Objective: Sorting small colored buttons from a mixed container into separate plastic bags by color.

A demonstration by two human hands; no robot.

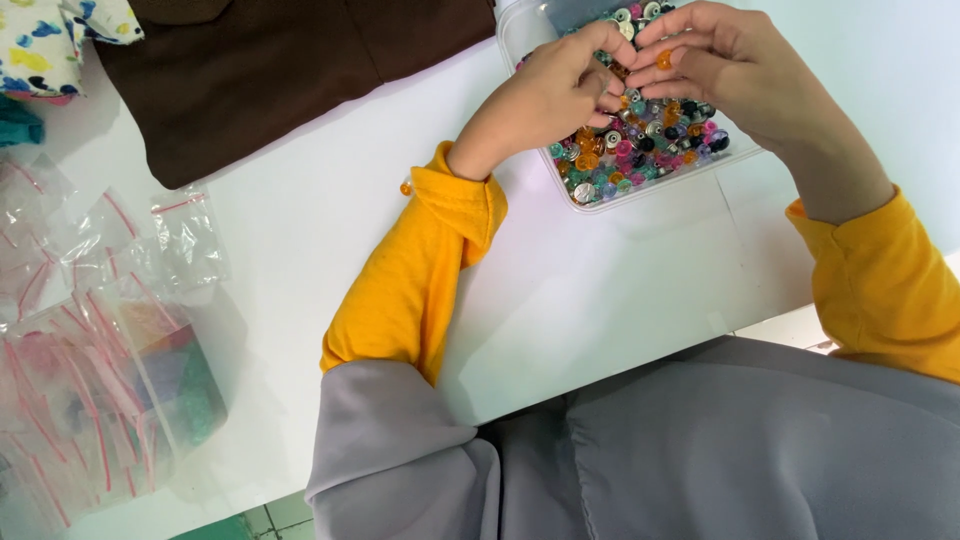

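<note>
Both hands over a clear plastic tray (548, 170) of mixed coloured beads, far right on the white desk (300, 250). Right hand (735, 65) pinches an orange bead (664, 60) between fingertips; left hand (560, 85) is curled narrow against it, contents not discernible (thread, if any, too fine to see). Best to keep the pinch low over the tray so a dropped bead lands inside. One stray orange bead (406, 187) lies beside the left sleeve. Brown cloth (260, 70) far left; zip bags (90, 340) near left.

- Left hand (545, 95) and right hand (725, 65), fingertips meeting over clear bead tray (520, 30)
- Orange bead (664, 60) pinched by right fingers
- Brown cloth (270, 70) and zip bags (90, 330) on white table (560, 300)
</note>
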